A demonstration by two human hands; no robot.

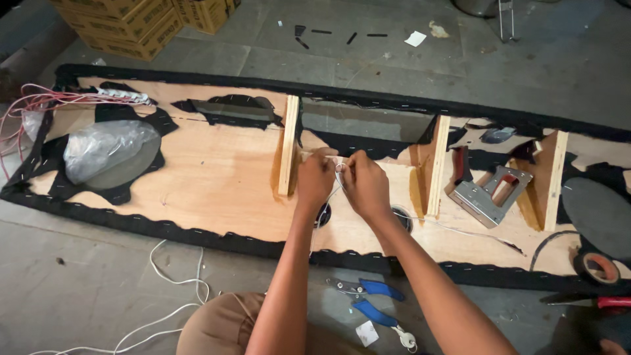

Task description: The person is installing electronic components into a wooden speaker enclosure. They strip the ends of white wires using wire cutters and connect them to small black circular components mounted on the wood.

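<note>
A: Where the fingertips meet, both hands are pinched on the same thin white wire (336,172); the left hand (315,181) grips one end and the right hand (365,185) the other, as if twisting or joining them just above the plywood panel (217,184).

B: And the wire sits where, exactly?

A: Between the two upright wooden ribs (288,146), close to the left one. From the pinch it trails down past the right wrist and off to the right across the board.

B: What would you worry about?

A: In my judgement, the strand is fine enough to slip out of the pinch or snap if the hands pull apart too hard. The trailing length could also catch on the second rib (436,164).

B: Anything further out?

A: The metal staple gun (488,194) lies beyond that rib, and the blue-handled pliers (368,301) rest on the floor by the knee, near a roll of black tape (597,267). An elbow swinging back could knock the pliers. Loose white cable (172,276) on the floor might tangle underfoot.
</note>
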